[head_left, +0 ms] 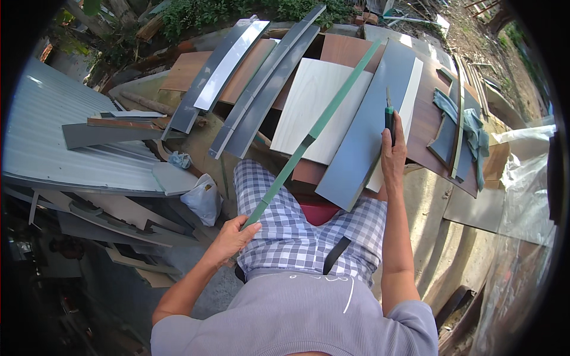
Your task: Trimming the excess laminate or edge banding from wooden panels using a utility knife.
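"What's closest?"

"A grey shirt, then checkered trousers, the legs apart."

"And the left hand?"

"By the left thigh, its fingers closed round the near end of a long green strip. The strip slants away to the upper right, over the trousers and a pale wood-grain board. I can't tell whether it touches the board."

"The right hand?"

"Farther out, gripping the dark handle of a knife. The blade points away from the body, and the knife is apart from the strip, to its right."

"What lies around them?"

"A white plastic bag left of the left knee. A blue-grey board just right of the pale one, the knife over it. Farther right, a blue-green cloth hangs over narrow pieces."

"And farthest?"

"Green plants, beyond the boards."
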Demonstrator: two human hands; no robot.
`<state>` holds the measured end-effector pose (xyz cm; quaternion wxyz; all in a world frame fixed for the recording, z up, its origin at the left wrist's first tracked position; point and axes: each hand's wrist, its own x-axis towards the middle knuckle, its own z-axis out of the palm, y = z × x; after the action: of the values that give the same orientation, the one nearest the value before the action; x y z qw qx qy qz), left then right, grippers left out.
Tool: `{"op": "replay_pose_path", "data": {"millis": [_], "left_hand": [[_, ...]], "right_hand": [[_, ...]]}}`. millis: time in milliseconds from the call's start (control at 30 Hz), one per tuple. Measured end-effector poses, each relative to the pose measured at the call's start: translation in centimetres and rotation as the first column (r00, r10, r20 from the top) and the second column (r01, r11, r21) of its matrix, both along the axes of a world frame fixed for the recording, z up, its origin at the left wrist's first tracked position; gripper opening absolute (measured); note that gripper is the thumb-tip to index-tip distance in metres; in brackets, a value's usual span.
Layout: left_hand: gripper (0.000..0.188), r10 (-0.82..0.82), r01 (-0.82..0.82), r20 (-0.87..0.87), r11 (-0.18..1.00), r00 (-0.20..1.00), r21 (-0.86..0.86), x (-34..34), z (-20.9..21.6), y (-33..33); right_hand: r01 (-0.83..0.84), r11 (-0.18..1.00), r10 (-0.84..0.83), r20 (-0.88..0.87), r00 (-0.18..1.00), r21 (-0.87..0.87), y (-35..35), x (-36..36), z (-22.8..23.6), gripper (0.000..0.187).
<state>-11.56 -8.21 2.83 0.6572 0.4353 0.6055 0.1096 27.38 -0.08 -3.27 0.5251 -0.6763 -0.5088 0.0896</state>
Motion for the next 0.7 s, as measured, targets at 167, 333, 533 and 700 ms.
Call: {"op": "replay_pose_path", "data": {"millis": [167, 333, 533, 700], "left_hand": [[0.038, -0.009, 0.010, -0.019, 0.999, 1.000, 0.047, -0.4, -0.5, 0.0], [0.037, -0.005, 0.005, -0.005, 1.000, 1.000, 0.019, 0.0, -0.4, 0.0], [0.039, -0.060, 0.065, -0.079, 0.996, 0.995, 0.063, -0.3, -1.5, -0.2], [0.044, -0.088, 0.102, -0.140, 0.990, 0.986, 0.096, -0.7, -2.2, -0.1]], "right_hand": [[-0.372, 0.895, 0.413, 0.140, 0.900, -0.244, -3.7, -3.9, 5.2, 0.049], [-0.465, 0.798, 0.567, 0.218, 0.794, -0.384, -4.6, -4.7, 7.7, 0.047], [-0.483, 0.723, 0.640, 0.216, 0.738, -0.493, -3.9, -4.4, 8.0, 0.044], [-0.473, 0.719, 0.636, 0.206, 0.744, -0.509, -3.0, -3.9, 8.2, 0.043]]}}
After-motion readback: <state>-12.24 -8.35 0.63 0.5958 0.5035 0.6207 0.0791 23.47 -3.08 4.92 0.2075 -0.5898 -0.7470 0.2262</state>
